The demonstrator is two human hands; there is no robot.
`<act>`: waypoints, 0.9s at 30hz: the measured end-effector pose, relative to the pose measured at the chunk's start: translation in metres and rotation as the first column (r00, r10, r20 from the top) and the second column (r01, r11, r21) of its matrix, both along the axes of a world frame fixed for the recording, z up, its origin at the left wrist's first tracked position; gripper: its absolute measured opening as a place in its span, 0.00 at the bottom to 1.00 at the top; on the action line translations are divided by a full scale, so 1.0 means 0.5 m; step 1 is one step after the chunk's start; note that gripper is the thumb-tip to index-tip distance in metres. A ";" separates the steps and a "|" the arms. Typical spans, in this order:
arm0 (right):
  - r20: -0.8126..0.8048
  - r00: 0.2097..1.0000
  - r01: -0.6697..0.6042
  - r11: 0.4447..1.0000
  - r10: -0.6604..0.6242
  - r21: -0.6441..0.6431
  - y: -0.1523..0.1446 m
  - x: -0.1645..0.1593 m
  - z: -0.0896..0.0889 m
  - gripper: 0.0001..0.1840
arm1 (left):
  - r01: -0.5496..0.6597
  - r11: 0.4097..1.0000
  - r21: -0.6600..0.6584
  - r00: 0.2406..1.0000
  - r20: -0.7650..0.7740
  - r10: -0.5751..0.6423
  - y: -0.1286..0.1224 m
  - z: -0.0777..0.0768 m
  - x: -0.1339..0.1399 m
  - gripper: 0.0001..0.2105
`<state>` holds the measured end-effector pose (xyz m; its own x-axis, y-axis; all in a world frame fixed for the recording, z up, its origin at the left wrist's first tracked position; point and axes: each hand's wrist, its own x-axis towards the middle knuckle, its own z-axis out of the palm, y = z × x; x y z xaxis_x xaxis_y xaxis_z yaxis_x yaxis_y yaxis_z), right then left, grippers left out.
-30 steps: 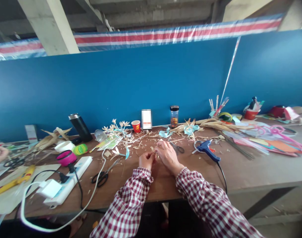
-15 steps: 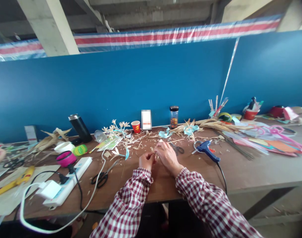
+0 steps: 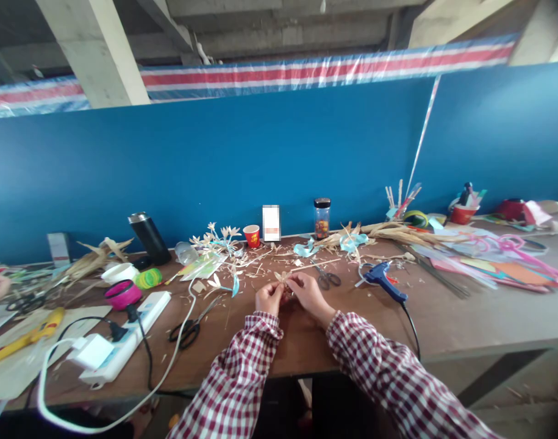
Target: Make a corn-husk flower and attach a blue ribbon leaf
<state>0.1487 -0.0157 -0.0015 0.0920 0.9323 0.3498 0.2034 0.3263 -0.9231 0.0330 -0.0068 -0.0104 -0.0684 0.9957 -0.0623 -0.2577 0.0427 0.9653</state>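
Observation:
My left hand [image 3: 269, 299] and my right hand [image 3: 310, 296] meet over the table's front half, fingertips pinched close together. Between them is a small pale husk piece [image 3: 282, 277] with petal-like points; the fingers cover most of it. Just beyond my right hand lies a thin pale strip [image 3: 322, 264], and dark scissors [image 3: 328, 278] rest beside it. A pale husk flower [image 3: 215, 281] with a light-blue wrapped stem lies to the left, near a cluster of similar flowers [image 3: 214, 238]. Black-handled scissors [image 3: 187, 332] lie left of my left hand.
A blue glue gun [image 3: 383, 280] with a cord lies to the right. A power strip [image 3: 144, 323] with cables, a black flask [image 3: 149, 236] and a yellow glue gun [image 3: 29, 338] are on the left. A red cup [image 3: 252, 236] and jar [image 3: 322, 221] stand behind.
My right hand has drawn lower and its fingers have closed in beside my left. Pale petal points now show above the fingertips, and the strip and scissors beyond are more exposed.

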 end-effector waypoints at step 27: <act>-0.187 0.975 -0.147 0.982 0.123 -0.120 -0.002 0.003 0.013 0.11 | 0.015 1.000 -0.016 0.996 0.084 -0.014 0.003 -0.004 0.000 0.12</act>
